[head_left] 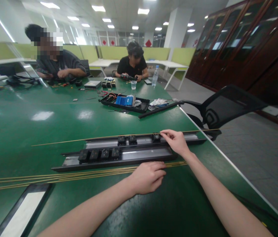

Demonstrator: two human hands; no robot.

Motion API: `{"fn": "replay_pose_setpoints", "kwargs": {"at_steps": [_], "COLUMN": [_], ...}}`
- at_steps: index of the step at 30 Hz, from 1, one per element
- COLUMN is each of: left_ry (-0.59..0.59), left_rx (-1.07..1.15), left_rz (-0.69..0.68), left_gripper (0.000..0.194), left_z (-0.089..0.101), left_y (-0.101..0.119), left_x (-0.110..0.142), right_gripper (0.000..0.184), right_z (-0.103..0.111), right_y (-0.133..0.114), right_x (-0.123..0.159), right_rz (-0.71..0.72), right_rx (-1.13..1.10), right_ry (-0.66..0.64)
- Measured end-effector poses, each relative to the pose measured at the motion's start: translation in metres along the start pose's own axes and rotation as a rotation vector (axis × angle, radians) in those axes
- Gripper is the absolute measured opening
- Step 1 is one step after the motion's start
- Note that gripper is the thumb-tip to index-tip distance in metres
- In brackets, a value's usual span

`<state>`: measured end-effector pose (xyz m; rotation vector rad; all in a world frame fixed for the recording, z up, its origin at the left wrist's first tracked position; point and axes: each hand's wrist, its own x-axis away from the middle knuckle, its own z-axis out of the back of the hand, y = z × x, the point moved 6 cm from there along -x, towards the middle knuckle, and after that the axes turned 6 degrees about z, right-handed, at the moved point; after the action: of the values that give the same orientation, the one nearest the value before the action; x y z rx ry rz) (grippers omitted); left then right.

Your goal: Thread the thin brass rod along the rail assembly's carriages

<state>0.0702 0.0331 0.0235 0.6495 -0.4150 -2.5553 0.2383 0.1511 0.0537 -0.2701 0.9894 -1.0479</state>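
Brass-coloured rod (109,137): lies along the far channel (141,142); long axis left to right across the view, right end tipped slightly away; left end over the green surface (67,121), right end out past its edge, in front of the mesh chair (230,102).
Right hand (175,141): grip pinched on the rod, thumb against fingers, beside the rightmost block of the far channel.
Left hand (150,176): palm down, fingers loosely curled over the rod bundle (79,174); cannot tell whether the grip holds any of it.
Far channel: three black blocks (132,140) along it, two close together, one apart to the right; axis near that of the rod.
Near channel (143,154): four black blocks (105,153) in a row toward its left end; roughly parallel to the far one.
Rod bundle: thin lengths, left to right, on the near side of both channels; left ends run out of view.
Flat panel (25,210): dark border, pale face, set obliquely, lower left.
Markings: white print on the blue packet (124,100) in the black tray (142,106); too small to read.
Across: two people seated; one holds a dark tool (128,77).
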Motion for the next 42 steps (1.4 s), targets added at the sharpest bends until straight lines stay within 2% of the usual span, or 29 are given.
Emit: {"fn": "replay_pose_setpoints", "kwargs": {"at_steps": [14,42], "left_ry": [0.002,-0.001], "left_rx": [0.01,-0.004], "left_rz": [0.002,-0.007], "left_gripper": [0.027,0.027], "left_z": [-0.001,-0.003], "left_y": [0.0,-0.001], "left_x": [0.0,0.001], "right_gripper": [0.036,0.036], "right_z": [-0.006,0.006], "right_y": [0.008,0.01], "right_x": [0.002,0.0], "right_rz": [-0.047,-0.075], "right_rx": [-0.107,-0.098], "right_ry": [0.023,-0.015]}}
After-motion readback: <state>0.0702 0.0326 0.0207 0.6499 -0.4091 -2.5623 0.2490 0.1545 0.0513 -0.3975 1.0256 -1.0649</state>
